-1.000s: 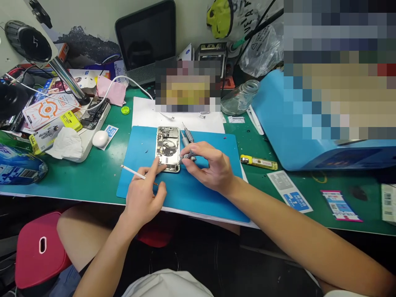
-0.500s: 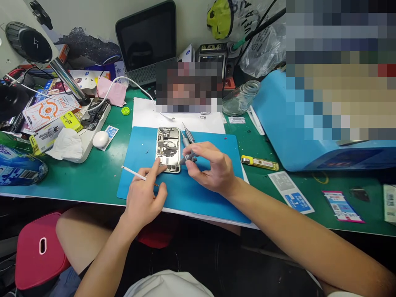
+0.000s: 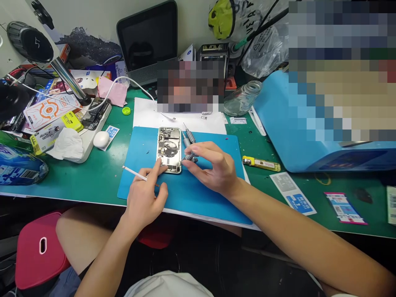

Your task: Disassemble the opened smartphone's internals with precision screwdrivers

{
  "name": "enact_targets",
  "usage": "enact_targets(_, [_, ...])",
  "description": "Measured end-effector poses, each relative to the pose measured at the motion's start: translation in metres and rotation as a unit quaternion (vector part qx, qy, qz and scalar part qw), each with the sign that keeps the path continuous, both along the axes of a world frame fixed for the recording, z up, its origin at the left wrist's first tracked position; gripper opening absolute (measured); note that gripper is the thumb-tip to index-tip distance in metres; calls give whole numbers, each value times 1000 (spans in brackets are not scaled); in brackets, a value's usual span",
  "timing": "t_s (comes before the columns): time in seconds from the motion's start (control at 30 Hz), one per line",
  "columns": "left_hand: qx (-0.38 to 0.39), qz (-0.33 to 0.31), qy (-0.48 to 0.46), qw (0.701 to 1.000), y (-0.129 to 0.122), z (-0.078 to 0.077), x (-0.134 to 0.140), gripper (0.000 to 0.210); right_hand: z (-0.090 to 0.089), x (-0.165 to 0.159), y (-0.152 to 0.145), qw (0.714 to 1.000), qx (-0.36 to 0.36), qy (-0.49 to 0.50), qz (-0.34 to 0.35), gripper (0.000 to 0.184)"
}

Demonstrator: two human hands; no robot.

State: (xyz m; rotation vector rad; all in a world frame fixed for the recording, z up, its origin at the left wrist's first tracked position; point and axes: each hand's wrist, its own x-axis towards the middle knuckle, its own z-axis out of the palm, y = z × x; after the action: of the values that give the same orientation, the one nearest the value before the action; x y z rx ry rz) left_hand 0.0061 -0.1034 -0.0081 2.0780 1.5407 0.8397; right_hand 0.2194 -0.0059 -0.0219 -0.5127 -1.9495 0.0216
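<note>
An opened phone (image 3: 169,150) lies on a blue mat (image 3: 204,202), its inner parts exposed. My left hand (image 3: 145,196) rests fingertips on the phone's lower left edge. A thin white stick (image 3: 134,173) with a coppery far end runs through its curled fingers. Close to the phone's lower right side, my right hand (image 3: 216,167) pinches a short grey tool (image 3: 189,157), which looks like a screwdriver; its tip is hard to make out. Just beyond these fingers, two grey screwdrivers (image 3: 189,135) lie side by side, partly hidden by the hand.
White paper (image 3: 144,113) lies behind the mat. A glass jar (image 3: 241,99), a yellow cutter (image 3: 261,163) and a large blue machine (image 3: 278,119) stand or lie right. At left are a white earbud case (image 3: 101,139), crumpled tissue (image 3: 66,144) and a microscope stand (image 3: 69,80).
My right hand has drawn the grey tool slightly up and away from the phone's lower right edge. My left hand stays in place. The whole view has shifted a little.
</note>
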Motion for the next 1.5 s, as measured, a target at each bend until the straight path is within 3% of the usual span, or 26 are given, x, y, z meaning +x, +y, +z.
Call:
enact_targets(0.87, [0,5,11,1000,0,-2,0,68,-1,2,2,1000,-15,11,7,45])
enact_targets(1.5, [-6,0,5,1000,0,-1,1,70,0,-1,1,1000,-17,6,19,56])
